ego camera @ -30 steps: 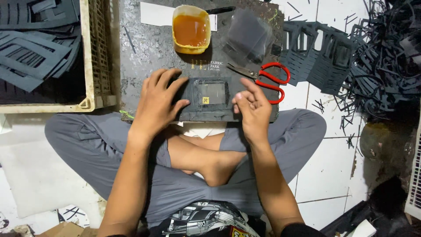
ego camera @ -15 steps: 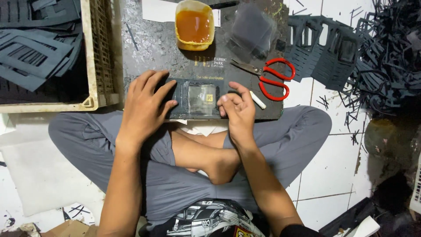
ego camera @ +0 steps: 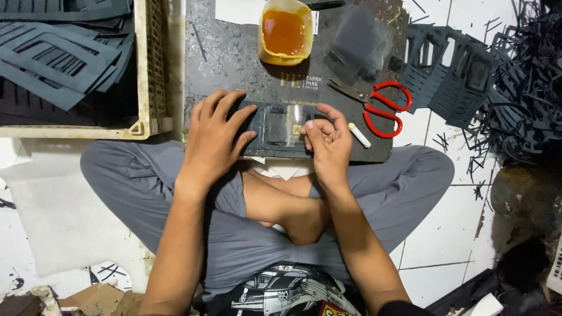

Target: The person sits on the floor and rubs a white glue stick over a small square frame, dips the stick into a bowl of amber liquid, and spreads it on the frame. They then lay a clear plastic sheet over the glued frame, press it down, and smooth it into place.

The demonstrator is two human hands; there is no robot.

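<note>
Step in hand, as judged: fixing a clear film onto the dark flat piece (ego camera: 275, 126), centre of frame, lying on the black board (ego camera: 222, 58) over the lap. Left hand (ego camera: 213, 137) spread flat, pinning its left end. Right hand (ego camera: 326, 146) curled, fingertips pinching the film's right edge. Next move calls for steady pressure and square alignment. Glue tub (ego camera: 285, 32) and red scissors (ego camera: 380, 105) above, untouched.
</note>
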